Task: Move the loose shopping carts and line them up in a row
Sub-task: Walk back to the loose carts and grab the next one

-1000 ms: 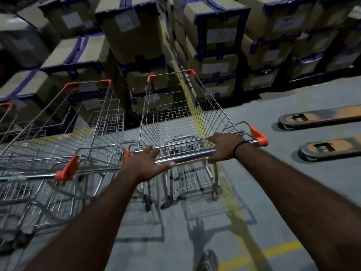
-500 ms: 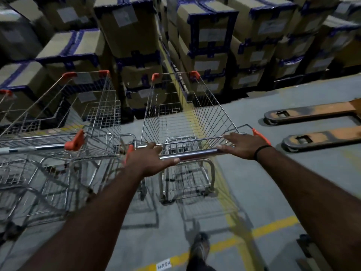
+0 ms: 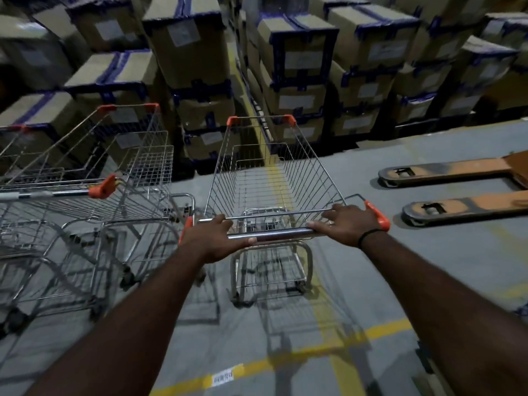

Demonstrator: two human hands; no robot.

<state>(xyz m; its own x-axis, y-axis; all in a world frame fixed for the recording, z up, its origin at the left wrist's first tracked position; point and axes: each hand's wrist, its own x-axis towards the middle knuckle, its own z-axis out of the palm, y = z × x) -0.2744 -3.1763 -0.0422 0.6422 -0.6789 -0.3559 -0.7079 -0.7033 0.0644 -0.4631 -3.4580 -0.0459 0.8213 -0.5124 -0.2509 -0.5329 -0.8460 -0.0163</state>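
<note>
A wire shopping cart point(image 3: 274, 178) with orange corner caps stands in front of me, its empty basket pointing at the stacked boxes. My left hand point(image 3: 214, 238) grips the left end of its chrome handle bar point(image 3: 280, 233). My right hand point(image 3: 347, 224) rests on the right end, fingers curled over the bar beside the orange end cap. To the left stands a second cart point(image 3: 94, 161), parallel and a short gap away, with a third cart point(image 3: 11, 144) partly cut off at the frame's left edge.
Stacks of cardboard boxes point(image 3: 297, 61) taped in blue wall off the far side. The two forks of an orange pallet jack point(image 3: 457, 190) lie on the grey floor at right. Yellow lines point(image 3: 285, 364) cross the floor near my feet.
The cart in my hands has rolled forward toward the boxes, closing up alongside the left cart. Both hands stay on the handle; my view has moved with it.
</note>
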